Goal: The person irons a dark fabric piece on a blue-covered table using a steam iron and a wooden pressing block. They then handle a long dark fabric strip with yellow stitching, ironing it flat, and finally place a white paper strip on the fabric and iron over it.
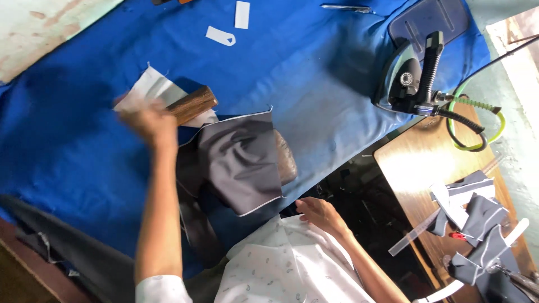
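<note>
Now your left hand [150, 122] clenches its fingers on a wooden block [192, 104] above the grey cloth [241, 163]; your right hand [321, 215] rests released by your shirt [281, 264].

table cover [314, 73]: blue cloth, matt, smooth with soft creases
block [192, 104]: brown wood, visible grain, dull finish, held by the left hand [150, 124]
grey piece [241, 160]: woven cloth with a faint sheen, pale edge, folds across it
white piece [147, 87]: thin pale cloth, frayed edge
iron [415, 84]: black plastic handle, shiny metal body
hose [477, 126]: green plastic, glossy
side table [415, 168]: brown wood, polished, bright glare
tags [230, 25]: white paper, flat and matt
shirt [281, 264]: white printed cloth, matt, the right hand [320, 216] rests on it
scraps [477, 224]: grey cloth, white edging
</note>
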